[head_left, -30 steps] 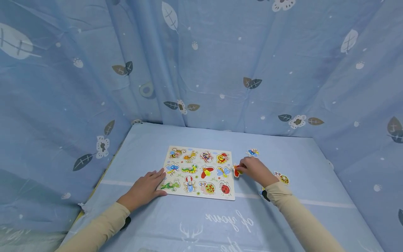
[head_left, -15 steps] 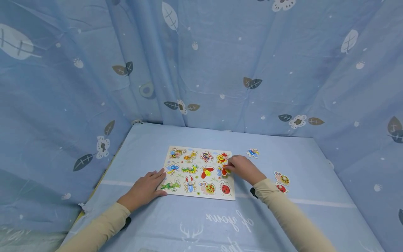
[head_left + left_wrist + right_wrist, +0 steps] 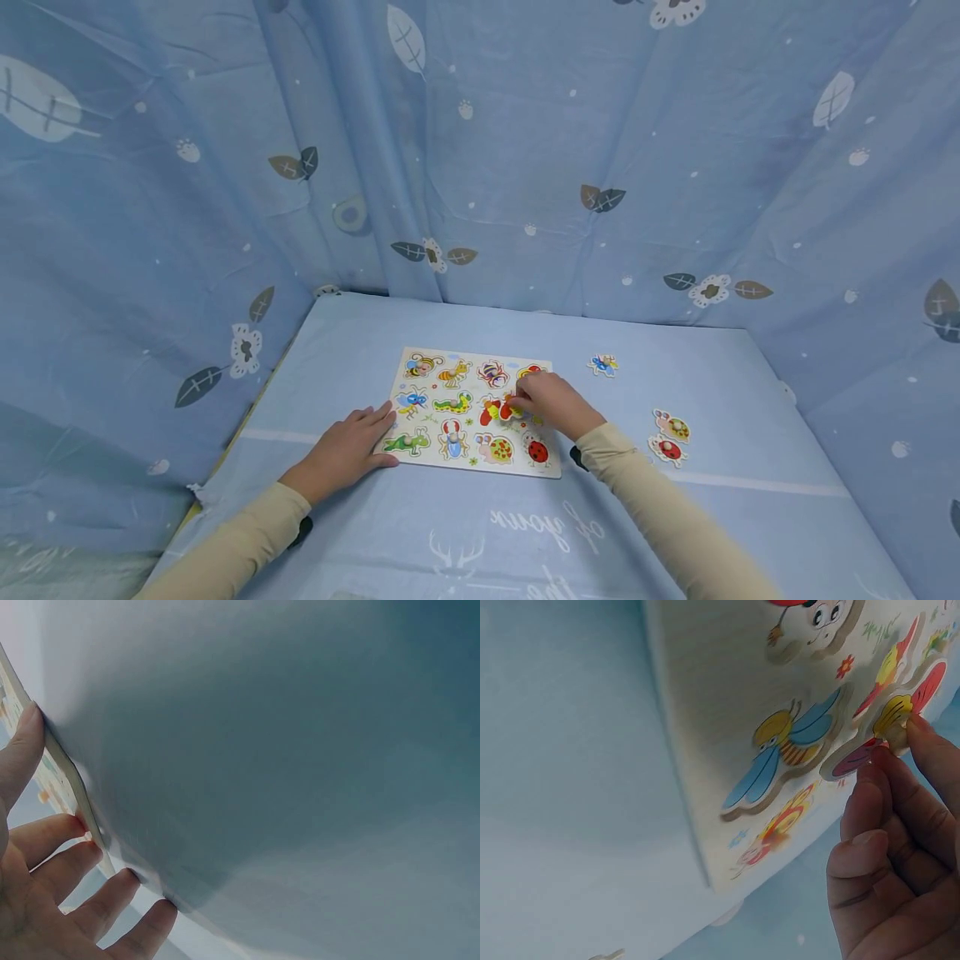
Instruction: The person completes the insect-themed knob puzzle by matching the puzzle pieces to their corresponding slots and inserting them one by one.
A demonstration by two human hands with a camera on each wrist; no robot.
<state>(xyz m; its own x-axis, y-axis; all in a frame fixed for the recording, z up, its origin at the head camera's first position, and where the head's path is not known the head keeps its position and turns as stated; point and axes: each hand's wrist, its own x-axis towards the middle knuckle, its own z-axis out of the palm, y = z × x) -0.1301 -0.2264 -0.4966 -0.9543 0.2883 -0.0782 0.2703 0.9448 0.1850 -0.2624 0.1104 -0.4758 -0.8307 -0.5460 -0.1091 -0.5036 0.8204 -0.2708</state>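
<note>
My right hand pinches a red-winged insect puzzle piece by its knob, between thumb and fingers. The piece is just over the knob-puzzle board, close beside the printed red-winged insect; whether it touches the board I cannot tell. On the board's left edge rests my left hand, fingers spread and thumb at the near corner. Its fingertips reach along the board's side in the left wrist view. A blue-winged bee picture shows near the right hand.
Right of the board lie a blue insect piece, a snail piece and a ladybug piece. Several knobbed pieces sit in the board, such as a caterpillar. Patterned blue cloth hangs behind the table.
My right hand has carried the red-winged piece leftward, from beside the board's right edge to over its middle row. The ladybug piece has come into full view. My left hand has stayed still.
</note>
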